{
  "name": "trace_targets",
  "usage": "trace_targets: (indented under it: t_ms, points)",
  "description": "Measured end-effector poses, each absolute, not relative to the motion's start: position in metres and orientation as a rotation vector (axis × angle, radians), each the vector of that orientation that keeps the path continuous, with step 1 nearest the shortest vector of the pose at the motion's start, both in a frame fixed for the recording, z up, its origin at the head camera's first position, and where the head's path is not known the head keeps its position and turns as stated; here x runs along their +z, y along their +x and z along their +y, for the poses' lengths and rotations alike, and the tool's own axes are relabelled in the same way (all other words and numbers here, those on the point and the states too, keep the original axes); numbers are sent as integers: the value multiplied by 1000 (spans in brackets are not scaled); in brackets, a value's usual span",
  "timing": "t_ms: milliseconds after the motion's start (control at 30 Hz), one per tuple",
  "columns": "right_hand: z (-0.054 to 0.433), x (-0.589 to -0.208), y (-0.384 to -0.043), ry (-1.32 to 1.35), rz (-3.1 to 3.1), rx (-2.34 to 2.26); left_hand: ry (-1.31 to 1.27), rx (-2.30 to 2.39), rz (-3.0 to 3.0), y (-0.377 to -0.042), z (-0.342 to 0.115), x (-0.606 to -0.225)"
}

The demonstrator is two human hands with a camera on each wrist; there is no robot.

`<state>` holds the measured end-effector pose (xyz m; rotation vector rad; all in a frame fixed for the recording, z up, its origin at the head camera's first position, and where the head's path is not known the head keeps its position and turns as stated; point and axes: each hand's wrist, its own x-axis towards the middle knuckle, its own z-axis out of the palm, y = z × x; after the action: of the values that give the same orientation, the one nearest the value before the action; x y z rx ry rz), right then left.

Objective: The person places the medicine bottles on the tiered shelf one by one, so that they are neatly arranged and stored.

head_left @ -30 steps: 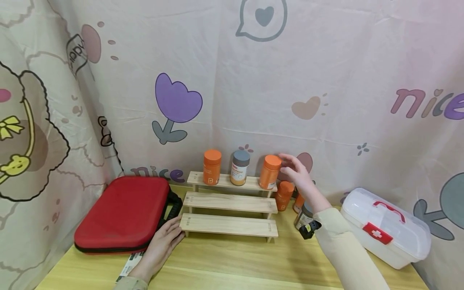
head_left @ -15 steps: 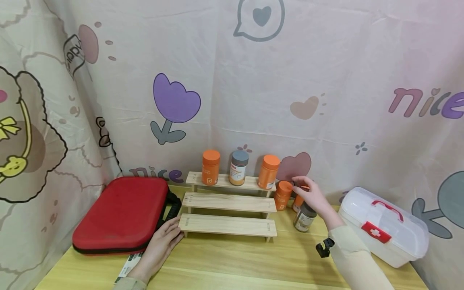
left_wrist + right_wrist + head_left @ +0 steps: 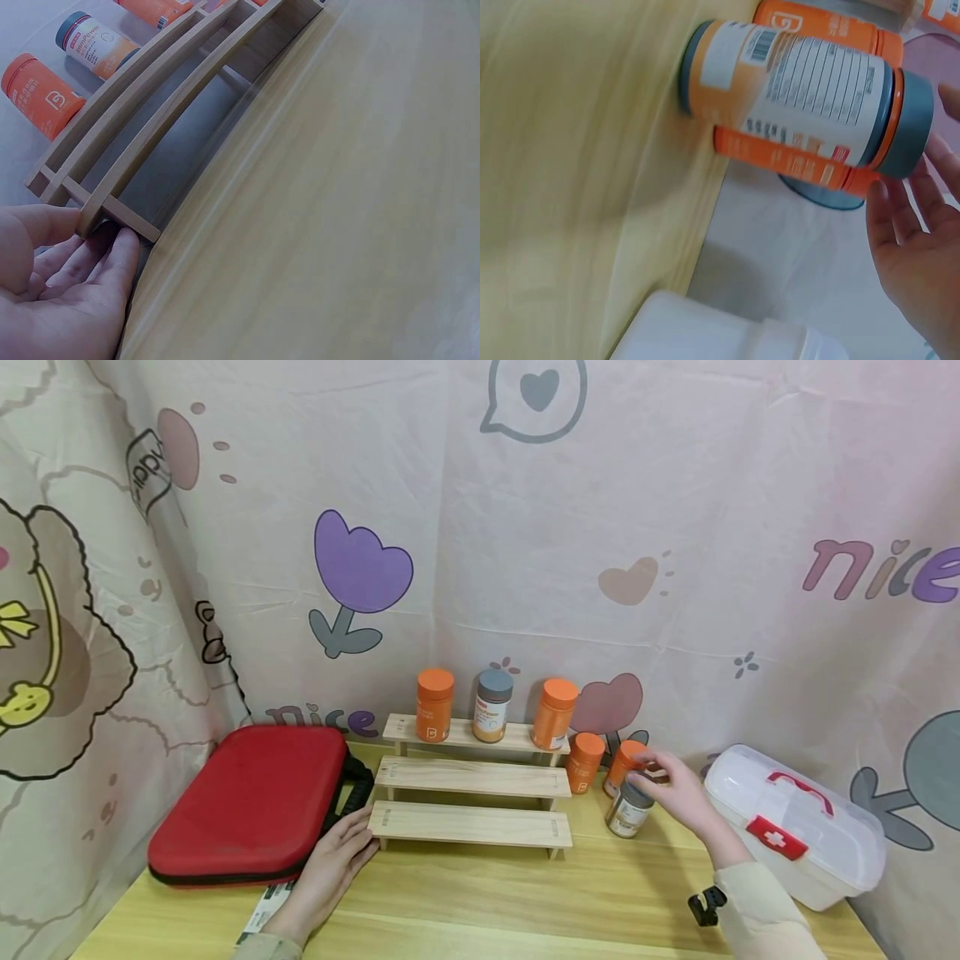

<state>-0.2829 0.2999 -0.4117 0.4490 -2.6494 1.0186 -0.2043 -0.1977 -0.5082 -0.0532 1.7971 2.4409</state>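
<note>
A three-step wooden display rack (image 3: 472, 823) stands on the table. My left hand (image 3: 330, 875) holds the left end of its lowest board, thumb and fingers on either side of it in the left wrist view. Several supplement jars are about. A grey-lidded jar (image 3: 628, 810) stands on the table right of the rack. My right hand (image 3: 686, 793) is at its grey lid (image 3: 909, 124), fingers spread around it and not closed. Just behind it are an orange jar (image 3: 624, 762) and another orange jar (image 3: 585, 767).
On the top step stand an orange jar (image 3: 435, 708), a grey-lidded jar (image 3: 492, 710) and an orange jar (image 3: 555, 717). A red zip case (image 3: 251, 802) lies at left, a white first-aid box (image 3: 802, 827) at right. A printed curtain (image 3: 480, 527) hangs behind.
My right hand has come away from the orange jar on the top step, moving down and right to the grey-lidded jar on the table. The left hand stays put.
</note>
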Motion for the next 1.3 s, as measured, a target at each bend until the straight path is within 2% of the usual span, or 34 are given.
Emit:
trace_targets:
  t_ms: [400,933,1300]
  points:
    - [314,-419,-270,493,-2726,1062,-56,2443,1799,-204,-199,-509]
    - [316,-455,-268,328,-2761,1256,-46,2449,1803,-205,-199,-510]
    - [309,-456,-262,271,-2720,1291,-32,2451,1802,-205,-198,-509]
